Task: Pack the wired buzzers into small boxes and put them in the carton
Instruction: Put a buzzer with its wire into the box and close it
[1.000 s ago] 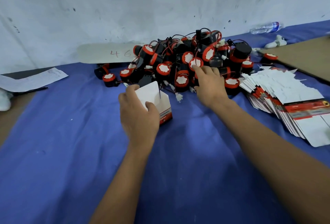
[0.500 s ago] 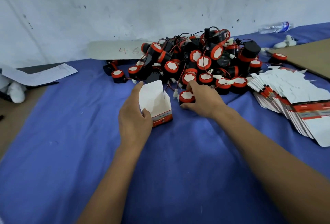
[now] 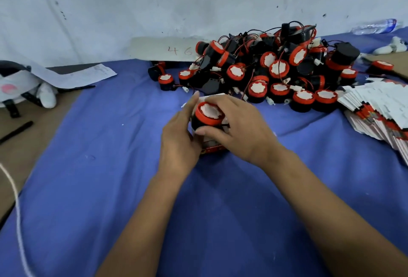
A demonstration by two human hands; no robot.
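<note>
Right hand (image 3: pixel 240 128): fingers (image 3: pixel 217 102) curled over a buzzer (image 3: pixel 208 115), thumb under its red rim, gripping it. Left hand (image 3: pixel 180 142): fingers wrapped round the small box (image 3: pixel 215 147), steadying it directly beneath the buzzer. Step in hand, by judgement: seating the buzzer into the open box. Next move calls for pressing it down, tucking the wire in, closing the flaps. Beyond the fingers lies the buzzer pile (image 3: pixel 287 71); right of them, flat boxes (image 3: pixel 382 108) on the blue bench (image 3: pixel 110 166). No carton identifiable.
</note>
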